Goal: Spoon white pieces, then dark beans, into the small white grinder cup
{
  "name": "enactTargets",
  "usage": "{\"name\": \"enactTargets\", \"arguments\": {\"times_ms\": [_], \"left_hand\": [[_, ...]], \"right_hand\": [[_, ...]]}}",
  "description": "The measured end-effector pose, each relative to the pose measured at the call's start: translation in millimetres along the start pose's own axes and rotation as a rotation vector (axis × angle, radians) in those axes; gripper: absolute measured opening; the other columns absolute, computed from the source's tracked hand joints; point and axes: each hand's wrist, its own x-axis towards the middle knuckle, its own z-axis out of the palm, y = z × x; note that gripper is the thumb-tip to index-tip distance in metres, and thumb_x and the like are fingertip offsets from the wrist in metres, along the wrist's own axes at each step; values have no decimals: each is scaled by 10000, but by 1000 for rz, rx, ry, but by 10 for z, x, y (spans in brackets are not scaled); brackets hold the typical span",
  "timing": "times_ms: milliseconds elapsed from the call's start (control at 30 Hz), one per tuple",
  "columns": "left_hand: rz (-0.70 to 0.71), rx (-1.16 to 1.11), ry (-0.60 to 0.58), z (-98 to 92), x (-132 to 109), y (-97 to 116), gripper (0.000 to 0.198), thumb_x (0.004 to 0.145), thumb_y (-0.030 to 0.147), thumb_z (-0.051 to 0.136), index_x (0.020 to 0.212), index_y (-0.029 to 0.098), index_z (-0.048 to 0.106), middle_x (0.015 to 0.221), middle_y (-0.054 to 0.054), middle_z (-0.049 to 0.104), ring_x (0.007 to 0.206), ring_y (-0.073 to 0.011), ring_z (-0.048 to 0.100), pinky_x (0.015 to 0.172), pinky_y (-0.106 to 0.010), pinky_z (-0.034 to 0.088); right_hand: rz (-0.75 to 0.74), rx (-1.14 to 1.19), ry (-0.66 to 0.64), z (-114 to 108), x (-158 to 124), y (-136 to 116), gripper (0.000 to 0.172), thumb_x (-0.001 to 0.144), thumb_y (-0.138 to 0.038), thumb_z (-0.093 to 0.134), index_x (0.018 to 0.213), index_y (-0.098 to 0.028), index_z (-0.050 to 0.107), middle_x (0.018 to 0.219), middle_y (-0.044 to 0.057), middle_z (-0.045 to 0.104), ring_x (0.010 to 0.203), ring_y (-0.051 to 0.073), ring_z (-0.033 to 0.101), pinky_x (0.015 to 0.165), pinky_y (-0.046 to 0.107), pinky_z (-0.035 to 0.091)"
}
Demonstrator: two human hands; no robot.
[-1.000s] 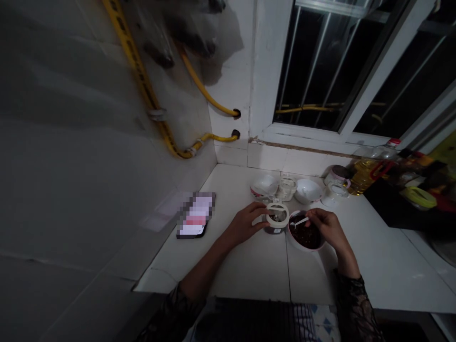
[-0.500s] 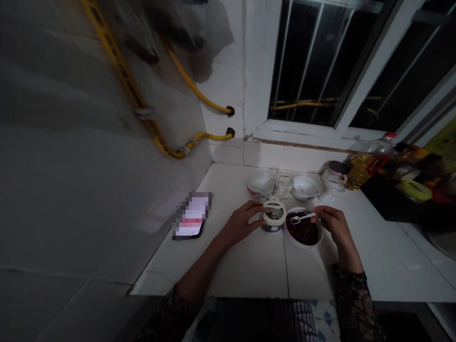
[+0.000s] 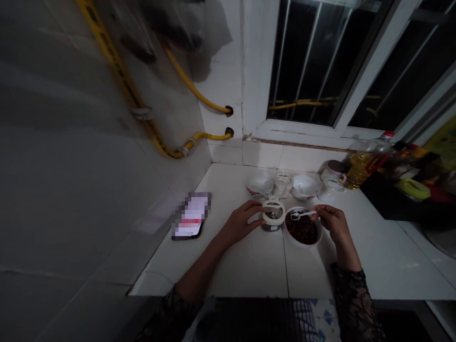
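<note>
My left hand (image 3: 245,221) grips the side of a small seasoning jar (image 3: 273,223) with a pale rim, its clear lid tipped up at the back. Some contents show inside, too dim to name. Between the fingertips of my right hand (image 3: 333,222) is the handle of a small white spoon (image 3: 296,216). The spoon hangs over a white bowl (image 3: 307,245) that holds a dark red, flaky mixture, likely chili. Jar and bowl stand side by side on the counter, close together.
Behind them are a bowl (image 3: 260,184), a clear jar (image 3: 284,183), another white bowl (image 3: 304,187) and a lidded jar (image 3: 331,189). An oil bottle (image 3: 357,171) and a black box (image 3: 383,202) stand right. A phone (image 3: 192,218) lies left on the white tiled counter (image 3: 245,270).
Almost nothing differs. The spoon has turned slightly over the bowl, while both hands keep their places; the whole view has shifted a little.
</note>
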Motion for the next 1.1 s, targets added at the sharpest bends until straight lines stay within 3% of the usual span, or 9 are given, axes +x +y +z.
{"name": "enactTargets", "arguments": {"times_ms": [233, 367, 467, 533, 633, 700, 833, 967, 1100], "left_hand": [[-1, -11, -3, 5, -1, -12, 268, 923, 415, 585, 1095, 216, 638, 1141, -93, 625, 1067, -203, 637, 920, -357, 545], [-14, -20, -10, 9, -5, -16, 268, 920, 410, 591, 1105, 223, 642, 1152, -92, 621, 1081, -203, 632, 932, -360, 541], [-21, -14, -10, 6, -2, -6, 263, 920, 402, 595, 1109, 226, 644, 1149, -86, 622, 1077, -198, 634, 935, -352, 539], [-17, -11, -12, 3, 1, 1, 264, 921, 399, 593, 1120, 232, 642, 1148, -84, 623, 1076, -197, 634, 934, -350, 539], [-10, -6, -11, 0, 2, 4, 264, 925, 399, 587, 1124, 234, 639, 1147, -84, 624, 1074, -197, 634, 924, -348, 542], [-8, -2, -8, 2, 1, 2, 261, 924, 399, 588, 1116, 230, 639, 1147, -86, 624, 1072, -199, 635, 916, -347, 544], [1, -2, -4, 5, 2, 2, 253, 925, 396, 589, 1109, 229, 635, 1142, -83, 624, 1063, -198, 638, 909, -350, 546], [11, 4, 0, 1, 11, 11, 246, 923, 390, 592, 1101, 225, 635, 1139, -81, 625, 1051, -197, 643, 903, -351, 549], [23, 8, 5, -1, 8, 4, 257, 925, 389, 588, 1103, 209, 637, 1138, -96, 625, 1053, -204, 642, 898, -356, 551]], "right_hand": [[-33, 103, 54, 70, 20, -41, 372, 510, -470, 791, 674, -160, 667, 506, 29, 652, 344, 33, 225, 372, 223, 104], [-152, 73, 49, 248, -53, -109, 391, 615, -537, 746, 736, -176, 655, 540, 11, 659, 339, 44, 240, 350, 226, 154], [-355, -91, 46, 385, -152, -120, 340, 756, -546, 644, 795, -208, 669, 594, 14, 683, 396, 106, 423, 396, 248, 334], [-535, -280, -27, 441, -214, -101, 292, 809, -514, 605, 797, -237, 694, 678, 42, 723, 555, 177, 597, 544, 304, 477], [-700, -465, -155, 452, -261, -57, 249, 837, -460, 587, 804, -254, 724, 791, 74, 755, 734, 235, 685, 726, 362, 525], [-701, -464, -88, 403, -249, -35, 250, 864, -435, 559, 831, -247, 721, 778, 70, 749, 729, 229, 685, 741, 359, 524], [-555, -318, 118, 171, -135, -22, 239, 866, -440, 569, 843, -228, 676, 645, 20, 678, 643, 196, 633, 663, 314, 496], [-461, -352, 67, -36, -19, -14, 265, 825, -465, 603, 758, -214, 657, 610, 7, 644, 595, 171, 573, 623, 289, 449], [-380, -443, -66, 40, -18, 15, 293, 804, -484, 598, 740, -207, 672, 599, 18, 659, 596, 183, 576, 617, 290, 429]]}}
